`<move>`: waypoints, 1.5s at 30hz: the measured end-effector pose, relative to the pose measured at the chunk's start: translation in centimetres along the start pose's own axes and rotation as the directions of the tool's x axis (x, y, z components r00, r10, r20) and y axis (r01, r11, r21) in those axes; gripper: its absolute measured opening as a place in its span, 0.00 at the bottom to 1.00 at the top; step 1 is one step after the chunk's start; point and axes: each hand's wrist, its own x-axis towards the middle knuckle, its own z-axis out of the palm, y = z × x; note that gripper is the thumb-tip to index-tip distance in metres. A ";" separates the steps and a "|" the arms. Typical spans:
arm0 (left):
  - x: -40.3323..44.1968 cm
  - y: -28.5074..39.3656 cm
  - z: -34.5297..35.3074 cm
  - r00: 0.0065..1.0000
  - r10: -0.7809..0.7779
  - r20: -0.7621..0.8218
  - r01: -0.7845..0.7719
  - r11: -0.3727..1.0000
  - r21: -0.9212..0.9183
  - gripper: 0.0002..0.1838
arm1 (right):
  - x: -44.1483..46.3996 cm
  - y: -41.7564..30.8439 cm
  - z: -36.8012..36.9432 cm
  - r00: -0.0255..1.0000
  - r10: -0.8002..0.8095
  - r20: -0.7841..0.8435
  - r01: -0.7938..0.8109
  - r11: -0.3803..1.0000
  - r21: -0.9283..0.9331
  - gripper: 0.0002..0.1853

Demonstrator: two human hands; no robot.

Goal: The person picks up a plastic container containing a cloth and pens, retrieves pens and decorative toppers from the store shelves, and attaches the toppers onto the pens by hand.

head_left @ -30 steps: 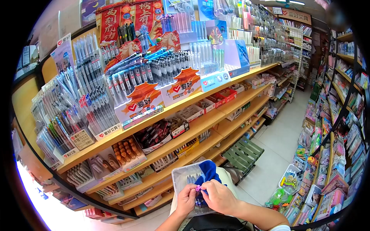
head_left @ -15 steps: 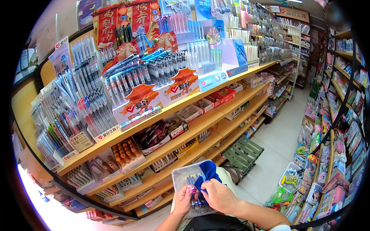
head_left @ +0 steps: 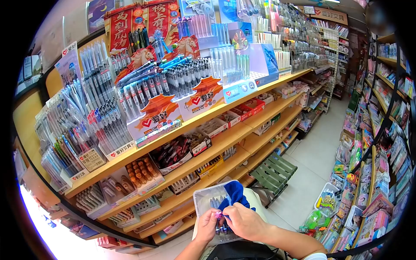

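Observation:
A small pink-purple item (head_left: 219, 214) is pinched in the fingers of my left hand (head_left: 207, 225), above a clear plastic box (head_left: 200, 199). My right hand (head_left: 246, 221) is closed on a dark blue cloth (head_left: 234, 193), its fingertips touching or very near the small item. Part of the cloth hangs over the box's right side. Several blue pens (head_left: 214, 203) lie inside the box, partly hidden by my hands.
Wooden shelves (head_left: 242, 130) with pen displays and small boxes run along the left and front. A green folding stool (head_left: 274, 173) stands beyond the box. Across the tiled aisle (head_left: 310, 154), shelves of packaged goods (head_left: 372, 186) line the right side.
Half a second ago my right fingers were slightly apart from the small item; now they are back beside it. The blue cloth has shifted a little, and the view has turned slightly since the first frame.

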 end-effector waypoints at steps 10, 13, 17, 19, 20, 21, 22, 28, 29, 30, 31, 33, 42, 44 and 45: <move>0.2 0.2 0.6 0.998 0.057 -0.004 -0.054 0.970 0.238 0.14 | -0.2 0.4 0.4 0.999 -0.031 -0.020 0.031 0.999 -0.011 0.17; 0.0 -0.1 0.2 1.000 0.011 0.006 -0.012 0.976 0.218 0.14 | -0.5 0.7 0.6 1.000 0.014 -0.010 -0.015 1.000 -0.023 0.18; -0.1 0.7 0.4 0.998 -0.051 0.039 0.045 0.990 0.135 0.16 | -0.4 1.0 0.7 1.000 0.014 0.001 -0.014 1.000 -0.007 0.17; -0.1 0.7 0.1 0.990 -0.119 0.075 0.109 0.986 0.124 0.17 | -0.9 1.6 1.2 0.999 0.042 0.002 -0.042 0.999 0.001 0.17; 0.0 0.7 0.0 0.989 -0.133 0.066 0.130 0.990 0.052 0.17 | -0.8 1.8 1.2 0.998 0.055 0.004 -0.055 0.998 0.005 0.17; 0.2 0.8 -0.1 0.987 -0.147 0.058 0.148 0.989 -0.022 0.17 | -0.6 1.6 0.9 0.997 0.080 -0.001 -0.080 0.997 0.021 0.16; 0.5 0.9 -0.1 0.985 -0.162 0.052 0.166 0.982 -0.095 0.17 | -0.5 1.9 0.9 0.993 0.115 0.031 -0.116 0.992 0.043 0.16; 5.3 10.7 -1.0 0.998 -0.018 0.064 0.009 0.990 0.140 0.19 | -2.0 5.5 2.3 0.919 0.255 0.300 -0.322 0.924 0.204 0.13; 6.4 13.2 -0.8 0.998 0.037 0.058 -0.049 0.975 0.217 0.17 | -2.1 5.7 2.5 0.899 0.268 0.347 -0.357 0.907 0.224 0.12; 7.6 15.6 -0.6 0.994 0.090 0.056 -0.102 0.950 0.294 0.15 | -2.4 6.0 2.9 0.885 0.262 0.384 -0.367 0.901 0.232 0.12; 9.0 17.9 -0.5 0.980 0.172 0.099 -0.197 0.907 0.372 0.13 | -2.7 6.5 3.3 0.870 0.257 0.421 -0.379 0.894 0.239 0.13; 11.8 22.4 0.5 0.937 0.309 0.161 -0.347 0.780 0.520 0.10 | -2.9 6.8 3.8 0.855 0.231 0.464 -0.380 0.888 0.258 0.13; 27.2 30.7 3.3 0.630 0.462 0.624 -0.443 -0.446 0.778 0.11 | -3.1 5.7 2.5 0.830 0.200 0.520 -0.360 0.905 0.227 0.11; 30.1 31.0 3.5 0.723 0.379 0.577 -0.279 -0.604 0.747 0.11 | -4.0 4.8 2.7 0.867 0.238 0.439 -0.402 0.853 0.333 0.08; 31.2 31.1 3.8 0.755 0.367 0.543 -0.240 -0.616 0.750 0.12 | -3.9 4.7 2.3 0.876 0.230 0.424 -0.387 0.859 0.336 0.07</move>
